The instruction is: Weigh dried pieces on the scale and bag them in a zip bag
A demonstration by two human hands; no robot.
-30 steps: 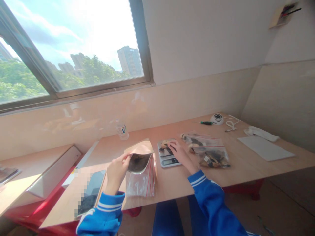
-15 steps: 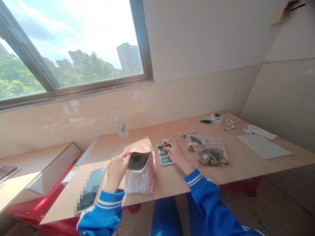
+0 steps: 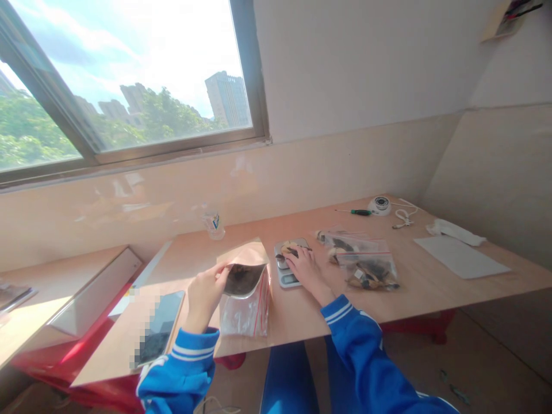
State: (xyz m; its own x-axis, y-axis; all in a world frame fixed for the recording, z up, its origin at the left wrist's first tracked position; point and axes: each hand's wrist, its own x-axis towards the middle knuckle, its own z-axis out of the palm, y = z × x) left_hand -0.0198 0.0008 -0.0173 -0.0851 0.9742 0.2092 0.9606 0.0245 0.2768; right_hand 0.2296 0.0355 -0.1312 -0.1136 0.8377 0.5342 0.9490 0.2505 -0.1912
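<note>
My left hand (image 3: 207, 296) pinches the rim of a brown paper pouch (image 3: 246, 253), holding its mouth open. Dark contents show inside the pouch, too dim to name. Beneath it lies a stack of clear zip bags (image 3: 245, 316) with red seal lines. To the right, a small digital scale (image 3: 288, 279) rests on the table. Dried dark-and-tan pieces (image 3: 284, 248), perhaps mushroom, lie on its pan. Over the pan, my right hand (image 3: 304, 265) has its fingers curled on these pieces and partly hides them and the scale.
Filled zip bags (image 3: 373, 270) of similar pieces lie right of the scale. Farther back are a green-handled screwdriver (image 3: 360, 212), a white dome camera (image 3: 380, 206) and a white sheet (image 3: 461, 257). A clear plastic cup (image 3: 214, 225) and a tablet (image 3: 159, 328) stand and lie leftward.
My right hand has shifted slightly to the left over the scale, its fingers reaching farther over the pieces. My left hand keeps its hold on the pouch rim.
</note>
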